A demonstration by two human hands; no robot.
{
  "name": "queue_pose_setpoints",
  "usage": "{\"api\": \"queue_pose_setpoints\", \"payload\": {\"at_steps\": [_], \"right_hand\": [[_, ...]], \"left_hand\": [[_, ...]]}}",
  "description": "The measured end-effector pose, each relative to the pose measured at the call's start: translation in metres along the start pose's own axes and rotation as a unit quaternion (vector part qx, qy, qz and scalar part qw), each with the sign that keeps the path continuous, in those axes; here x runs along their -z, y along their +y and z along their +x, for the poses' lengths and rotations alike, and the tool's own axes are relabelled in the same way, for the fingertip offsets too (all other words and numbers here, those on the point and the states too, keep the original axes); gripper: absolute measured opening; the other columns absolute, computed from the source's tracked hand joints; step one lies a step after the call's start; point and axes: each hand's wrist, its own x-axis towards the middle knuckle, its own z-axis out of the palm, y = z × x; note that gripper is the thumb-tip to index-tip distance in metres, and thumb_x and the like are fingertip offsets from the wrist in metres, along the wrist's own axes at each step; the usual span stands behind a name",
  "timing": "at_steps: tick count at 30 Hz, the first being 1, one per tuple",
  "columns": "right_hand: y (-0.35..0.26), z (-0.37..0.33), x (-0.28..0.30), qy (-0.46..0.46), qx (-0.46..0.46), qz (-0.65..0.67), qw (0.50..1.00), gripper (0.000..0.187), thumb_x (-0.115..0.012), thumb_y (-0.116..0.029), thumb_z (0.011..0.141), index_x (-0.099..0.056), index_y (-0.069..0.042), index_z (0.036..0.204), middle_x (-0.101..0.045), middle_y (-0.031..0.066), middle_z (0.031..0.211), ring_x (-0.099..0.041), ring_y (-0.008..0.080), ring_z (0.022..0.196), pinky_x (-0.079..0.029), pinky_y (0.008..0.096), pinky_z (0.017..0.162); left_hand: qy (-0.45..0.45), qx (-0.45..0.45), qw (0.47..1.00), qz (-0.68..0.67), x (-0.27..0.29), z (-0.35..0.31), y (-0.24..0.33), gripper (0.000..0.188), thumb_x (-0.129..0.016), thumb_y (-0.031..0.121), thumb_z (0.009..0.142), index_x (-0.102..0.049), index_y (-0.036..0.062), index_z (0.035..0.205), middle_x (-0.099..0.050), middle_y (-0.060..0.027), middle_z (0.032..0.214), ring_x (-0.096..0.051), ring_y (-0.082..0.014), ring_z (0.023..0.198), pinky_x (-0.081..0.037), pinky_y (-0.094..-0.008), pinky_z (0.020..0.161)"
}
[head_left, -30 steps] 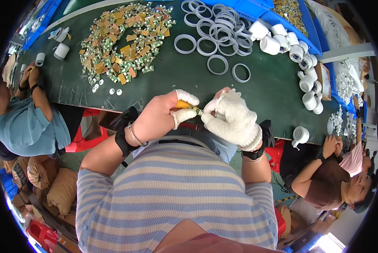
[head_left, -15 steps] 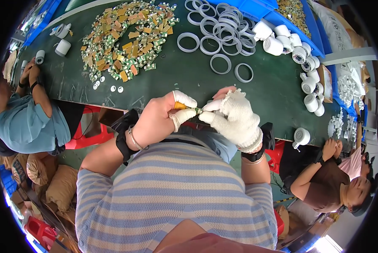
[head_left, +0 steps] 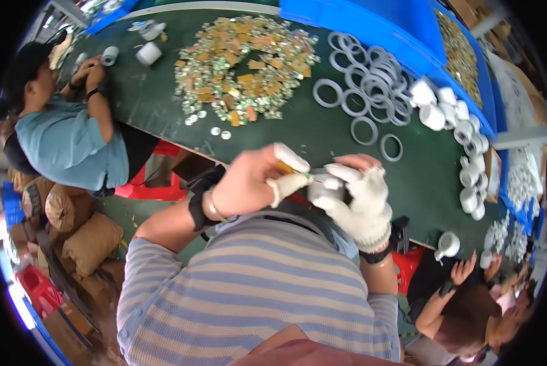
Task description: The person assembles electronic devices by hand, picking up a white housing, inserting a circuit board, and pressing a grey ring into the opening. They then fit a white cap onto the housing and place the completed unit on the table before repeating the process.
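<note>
My left hand (head_left: 252, 182), with white covers on thumb and forefinger, pinches a small circuit board (head_left: 284, 167) with an orange-yellow section. Its green end points toward my right hand (head_left: 366, 204), which wears a white knitted glove with some fingertips bare. A greyish rounded part (head_left: 318, 191) sits in the right hand's curled fingers, close to the board's tip. Motion smears it, so its exact kind is unclear. Both hands are held together in front of my body, over the near edge of the green table (head_left: 163, 107).
Beyond my hands lie a ring-shaped heap of circuit boards (head_left: 206, 73), grey rings (head_left: 364, 130) and white round housings (head_left: 432, 116). Blue bins (head_left: 371, 27) line the far side. Co-workers sit at left (head_left: 72, 140) and right (head_left: 463, 314); a white housing (head_left: 448, 244) rests near the right one.
The view has shifted, moving the table's contents rightward. My right hand has come away from the board's end and now has the greyish rounded part in its fingers. My left hand keeps its pinch.
</note>
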Motion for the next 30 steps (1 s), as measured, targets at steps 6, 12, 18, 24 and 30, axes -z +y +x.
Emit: {"api": "queue_pose_setpoints", "payload": {"at_steps": [6, 12, 18, 24, 30], "right_hand": [[0.007, -0.024, 0.002, 0.024, -0.059, 0.081, 0.995, 0.034, -0.082, -0.016, 0.082, -0.072, -0.009, 0.114, -0.071, 0.0163, 0.114, -0.066, 0.0341, 0.106, -0.052, 0.0424, 0.093], [0.024, -0.035, 0.007, 0.120, -0.088, 0.009, 0.989, 0.027, -0.081, -0.017, 0.087, -0.074, -0.010, 0.112, -0.071, 0.0133, 0.114, -0.066, 0.0313, 0.107, -0.052, 0.0398, 0.094], [0.099, -0.103, 0.117, 0.399, -0.246, -0.357, 0.808, 0.027, -0.075, -0.020, 0.096, -0.075, 0.000, 0.115, -0.071, 0.0184, 0.119, -0.067, 0.0306, 0.113, -0.050, 0.0408, 0.102], [0.216, -0.143, 0.214, 0.375, -0.415, -0.399, 0.727, 0.049, -0.067, -0.044, 0.098, -0.074, -0.003, 0.124, -0.073, 0.0222, 0.119, -0.065, 0.0357, 0.124, -0.048, 0.0444, 0.105], [0.217, -0.105, 0.168, 0.313, -0.462, -0.269, 0.785, 0.052, -0.062, -0.044, 0.100, -0.070, -0.004, 0.133, -0.068, 0.0241, 0.131, -0.062, 0.0386, 0.127, -0.047, 0.0458, 0.107]], "left_hand": [[0.357, -0.084, 0.886, 0.286, 0.126, -0.024, 0.070, 0.017, -0.073, 0.006, 0.096, -0.072, 0.0048, 0.113, -0.071, -0.0010, 0.095, -0.066, -0.0100, 0.086, -0.052, -0.0250, 0.075], [0.393, -0.142, 0.864, 0.282, 0.269, -0.004, 0.044, 0.066, -0.067, 0.025, 0.105, -0.036, 0.0023, 0.159, -0.061, -0.0125, 0.137, -0.067, -0.0186, 0.114, -0.053, -0.0298, 0.098], [-0.185, -0.272, 0.892, -0.311, 0.048, -0.008, 0.102, 0.106, -0.059, 0.060, 0.101, 0.012, 0.0176, 0.168, -0.023, -0.0211, 0.171, -0.069, -0.0316, 0.105, -0.050, -0.0559, 0.095], [-0.459, -0.167, 0.819, -0.303, 0.006, -0.006, 0.140, 0.082, -0.056, 0.059, 0.103, -0.013, 0.0200, 0.162, -0.041, -0.0254, 0.152, -0.059, -0.0362, 0.115, -0.041, -0.0535, 0.102], [-0.553, 0.069, 0.788, -0.260, 0.012, -0.033, 0.137, 0.056, -0.054, 0.045, 0.105, -0.059, -0.0019, 0.135, -0.070, -0.0249, 0.123, -0.053, -0.0338, 0.129, -0.032, -0.0455, 0.114]]}}
